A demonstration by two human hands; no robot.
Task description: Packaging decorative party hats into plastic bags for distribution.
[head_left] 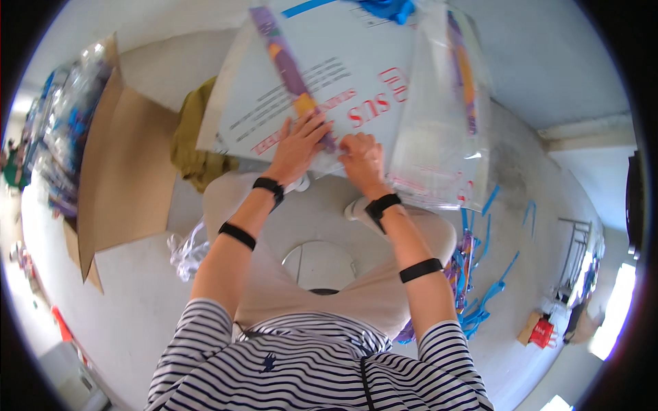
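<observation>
A long, narrow purple package [284, 65] with orange patches lies aslant on a white board [247, 96] with red and black print. My left hand [300, 149] rests across the near part of the package, its fingers stretched out flat and pressing it against the board. Close beside the package's near end, my right hand [362, 161] is closed with its fingertips pinched together. What sits in that pinch is too small to make out. To the right, a clear plastic bag [428, 130] covers part of the board, with a similar purple package [462, 68] on it.
An open cardboard box [130, 164] stands left, near clear-wrapped items [65, 130]. Olive cloth [195, 137] lies beside the board. Blue strips [490, 298] and more purple packages [462, 264] lie on the floor at right. A blue bundle [387, 8] sits at the board's far edge.
</observation>
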